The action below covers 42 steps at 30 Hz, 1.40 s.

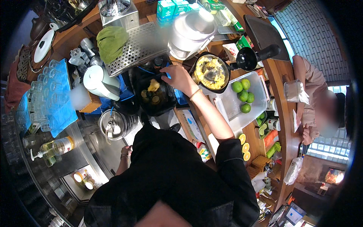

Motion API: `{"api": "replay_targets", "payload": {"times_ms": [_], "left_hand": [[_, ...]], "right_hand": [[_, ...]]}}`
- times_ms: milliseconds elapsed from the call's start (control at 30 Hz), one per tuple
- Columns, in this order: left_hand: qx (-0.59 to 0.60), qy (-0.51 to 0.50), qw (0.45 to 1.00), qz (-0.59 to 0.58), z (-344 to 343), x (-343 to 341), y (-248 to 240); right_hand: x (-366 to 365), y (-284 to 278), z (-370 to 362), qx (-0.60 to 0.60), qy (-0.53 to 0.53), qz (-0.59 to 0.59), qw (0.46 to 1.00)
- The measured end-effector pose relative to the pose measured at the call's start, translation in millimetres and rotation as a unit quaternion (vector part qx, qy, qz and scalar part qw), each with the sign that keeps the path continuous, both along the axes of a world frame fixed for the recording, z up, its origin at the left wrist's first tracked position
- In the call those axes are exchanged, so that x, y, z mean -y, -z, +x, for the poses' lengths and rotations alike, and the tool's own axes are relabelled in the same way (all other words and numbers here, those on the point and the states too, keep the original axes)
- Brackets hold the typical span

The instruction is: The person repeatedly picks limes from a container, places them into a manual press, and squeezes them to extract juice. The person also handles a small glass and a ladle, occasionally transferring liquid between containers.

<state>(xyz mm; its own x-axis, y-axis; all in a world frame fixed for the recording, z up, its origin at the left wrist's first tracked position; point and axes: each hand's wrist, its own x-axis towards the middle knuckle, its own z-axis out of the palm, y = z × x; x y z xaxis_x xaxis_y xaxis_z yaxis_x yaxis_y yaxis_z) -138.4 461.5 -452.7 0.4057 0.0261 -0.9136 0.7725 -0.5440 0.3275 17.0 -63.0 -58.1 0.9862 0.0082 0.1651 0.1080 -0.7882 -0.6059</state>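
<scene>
Here, the right hand [178, 78] hovers over the black bin [166, 107], fingertips apart; probably it stands close for fruit scraps [154, 85]. The left hand's [126, 152] grip I cannot tell.

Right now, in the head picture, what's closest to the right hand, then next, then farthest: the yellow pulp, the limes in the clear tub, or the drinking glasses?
From the right hand:
1. Yellow pulp, just to its right.
2. Limes, farther right, in the clear tub.
3. Drinking glasses, far left on the blue cloth.
</scene>
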Motion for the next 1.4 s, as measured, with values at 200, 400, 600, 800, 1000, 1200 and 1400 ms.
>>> {"api": "replay_targets", "payload": {"times_ms": [200,400,600,800,1000,1200,1400], "left_hand": [[0.193,0.137,0.964,0.121,59.0,26.3,-25.1],[0.148,0.157,0.972,0.096,56.9,-1.3,-3.4],[0.203,0.223,0.950,0.076,35.2,14.0,-49.7],[0.183,0.333,0.911,0.159,41.8,24.5,-59.9],[0.197,0.266,0.935,0.130,54.1,30.1,-56.4],[0.181,0.212,0.954,0.106,50.4,41.5,-78.3],[0.231,0.362,0.891,0.149,42.6,16.6,-53.1]], "right_hand": [[56.3,-69.6,-32.5,0.035,0.271,-0.192,0.943],[100.3,-10.7,-20.9,-0.067,0.271,-0.330,0.902],[66.2,-4.7,-51.9,0.043,0.149,-0.395,0.906],[72.2,-5.4,-103.4,0.145,0.078,-0.271,0.948],[92.4,-5.9,-133.9,0.156,0.070,-0.295,0.940],[95.6,-22.0,-144.8,0.089,0.128,-0.214,0.964],[104.7,-47.5,-130.3,-0.033,0.282,-0.085,0.955]]}}
